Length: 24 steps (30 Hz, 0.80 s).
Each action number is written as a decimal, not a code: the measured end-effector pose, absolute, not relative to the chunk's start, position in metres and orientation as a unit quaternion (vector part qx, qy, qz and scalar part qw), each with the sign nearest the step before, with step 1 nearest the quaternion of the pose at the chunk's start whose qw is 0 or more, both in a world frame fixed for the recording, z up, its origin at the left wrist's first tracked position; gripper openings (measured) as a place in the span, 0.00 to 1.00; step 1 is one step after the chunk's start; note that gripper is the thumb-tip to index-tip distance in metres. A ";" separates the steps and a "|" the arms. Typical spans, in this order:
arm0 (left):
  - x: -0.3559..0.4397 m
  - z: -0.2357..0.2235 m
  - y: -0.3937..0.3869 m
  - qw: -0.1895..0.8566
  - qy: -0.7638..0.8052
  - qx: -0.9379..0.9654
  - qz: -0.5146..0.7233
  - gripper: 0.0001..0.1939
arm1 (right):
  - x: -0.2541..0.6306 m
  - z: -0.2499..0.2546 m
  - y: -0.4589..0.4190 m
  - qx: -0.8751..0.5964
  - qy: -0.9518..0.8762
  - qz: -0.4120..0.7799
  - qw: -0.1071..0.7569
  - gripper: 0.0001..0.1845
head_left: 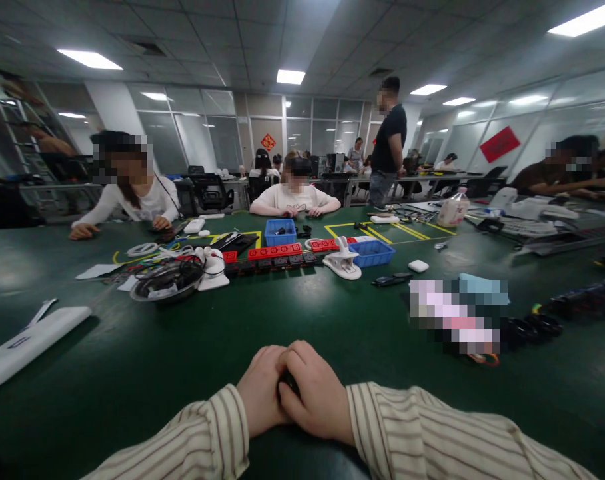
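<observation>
My left hand [261, 393] and my right hand [316, 392] are clasped together on the dark green table, close to its near edge. The right fingers curl over the left hand, and the left fingertips are hidden beneath them. A small dark patch shows between the right thumb and forefinger; whether it is an object or shadow I cannot tell. Both wrists come out of cream sleeves [397, 427] with brown stripes. Beyond the hands lies a row of red and black socket blocks [274, 252], with a white clip-like device [343, 261] beside it.
A metal bowl [145, 291] of cables stands left of the socket row. Two blue bins [373, 254] [280, 231] sit further off. A long white device [37, 343] lies at left; a small white case [418, 266] is at right. Several people sit across the table.
</observation>
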<state>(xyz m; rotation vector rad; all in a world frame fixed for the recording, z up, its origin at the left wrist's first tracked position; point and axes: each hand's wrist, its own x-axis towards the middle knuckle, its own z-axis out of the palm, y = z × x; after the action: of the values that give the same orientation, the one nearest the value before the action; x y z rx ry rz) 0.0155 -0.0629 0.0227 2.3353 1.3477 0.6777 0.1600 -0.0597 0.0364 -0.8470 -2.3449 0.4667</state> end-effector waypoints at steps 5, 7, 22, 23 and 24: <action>0.015 0.024 -0.056 0.135 0.514 0.821 0.210 0.17 | 0.157 0.033 -0.052 -0.399 -0.858 0.094 0.309 0.07; 0.015 0.024 -0.056 0.117 0.538 0.812 0.195 0.14 | 0.156 0.033 -0.053 -0.426 -0.853 0.053 0.296 0.08; -0.017 0.018 -0.039 0.156 0.415 0.881 0.166 0.15 | 0.169 0.035 -0.060 -0.237 -0.895 0.173 0.337 0.16; -0.019 0.017 -0.037 0.162 0.402 0.887 0.160 0.13 | 0.170 0.034 -0.060 -0.212 -0.895 0.187 0.346 0.17; -0.021 0.017 -0.035 0.166 0.391 0.891 0.156 0.11 | 0.169 0.034 -0.061 -0.198 -0.892 0.199 0.353 0.17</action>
<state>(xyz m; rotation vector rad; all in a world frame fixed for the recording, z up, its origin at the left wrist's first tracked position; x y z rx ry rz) -0.0212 -0.0353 0.0166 2.5378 1.1143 0.4444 0.1694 -0.0605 0.0335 -0.5129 -2.3084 0.5151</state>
